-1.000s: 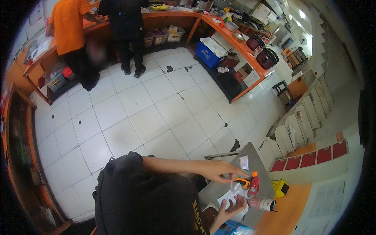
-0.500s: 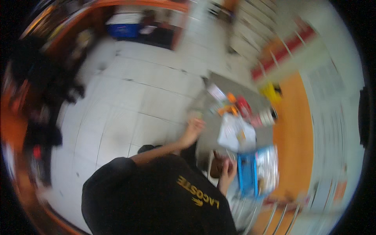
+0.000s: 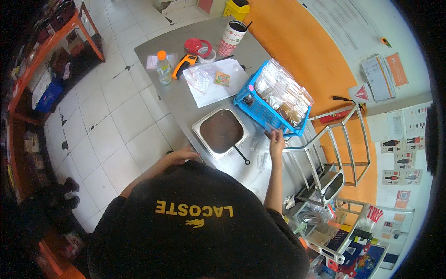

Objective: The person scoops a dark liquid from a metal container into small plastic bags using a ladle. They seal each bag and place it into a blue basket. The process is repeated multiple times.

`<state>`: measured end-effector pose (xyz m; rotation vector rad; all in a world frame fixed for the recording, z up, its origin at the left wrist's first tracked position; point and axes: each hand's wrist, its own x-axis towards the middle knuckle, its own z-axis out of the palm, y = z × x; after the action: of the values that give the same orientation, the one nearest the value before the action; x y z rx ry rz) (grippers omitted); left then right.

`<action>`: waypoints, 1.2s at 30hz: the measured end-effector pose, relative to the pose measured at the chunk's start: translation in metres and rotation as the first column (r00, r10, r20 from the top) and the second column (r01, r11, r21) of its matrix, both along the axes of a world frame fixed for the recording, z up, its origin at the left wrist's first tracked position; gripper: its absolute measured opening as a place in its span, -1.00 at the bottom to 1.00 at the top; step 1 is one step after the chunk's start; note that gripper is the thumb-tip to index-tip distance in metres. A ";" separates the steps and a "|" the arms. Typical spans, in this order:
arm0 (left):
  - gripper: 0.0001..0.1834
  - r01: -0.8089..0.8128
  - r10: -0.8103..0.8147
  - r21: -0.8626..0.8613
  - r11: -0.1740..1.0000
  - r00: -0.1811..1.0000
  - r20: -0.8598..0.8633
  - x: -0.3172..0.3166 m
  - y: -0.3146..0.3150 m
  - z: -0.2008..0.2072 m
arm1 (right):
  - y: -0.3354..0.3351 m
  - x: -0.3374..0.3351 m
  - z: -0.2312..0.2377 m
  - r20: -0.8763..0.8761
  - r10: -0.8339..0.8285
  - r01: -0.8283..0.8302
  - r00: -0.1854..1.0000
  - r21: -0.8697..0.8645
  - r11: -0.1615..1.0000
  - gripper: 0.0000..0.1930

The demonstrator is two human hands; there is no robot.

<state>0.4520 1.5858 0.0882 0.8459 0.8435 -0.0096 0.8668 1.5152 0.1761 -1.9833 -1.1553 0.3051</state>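
Left hand (image 3: 183,156) moved nearer steel pan (image 3: 203,141) since previous frame, now at its 8 o'clock, grip: cannot tell; right hand (image 3: 277,141) at 6 o'clock of blue plastic basket (image 3: 260,114), pinch unclear

Head cam, left of the pair: wide fisheye, looking steeply down over my black shirt (image 3: 195,246), which fills the near middle. My left hand (image 3: 183,156) and right hand (image 3: 277,139) sit mid-view, close. Faces the steel table (image 3: 181,37); tiled floor (image 3: 107,135) left, orange wall (image 3: 288,51) right, yellow bin (image 3: 236,10) far. Straight edges bow toward the dark rim.
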 end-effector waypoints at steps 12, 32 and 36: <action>-0.66 -0.705 0.707 -0.067 0.706 0.707 0.018 -0.099 -0.018 0.064 | 0.147 0.016 -0.093 -0.429 0.011 -0.012 0.903 0.001 1.000 -0.65; -0.64 -0.681 0.681 -0.012 0.732 0.732 -0.006 -0.093 -0.022 0.073 | 0.140 0.031 -0.099 -0.065 -0.085 0.093 0.994 0.146 0.985 -0.74; -0.61 -0.770 0.767 -0.062 0.635 0.638 -0.067 -0.095 -0.031 0.053 | 0.052 -0.035 -0.061 0.346 0.031 -0.019 0.938 -0.038 0.999 -0.77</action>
<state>0.3570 1.5547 0.1410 0.3400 1.1810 0.7052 0.8320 1.5671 0.1148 -2.1089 -1.4022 -0.0165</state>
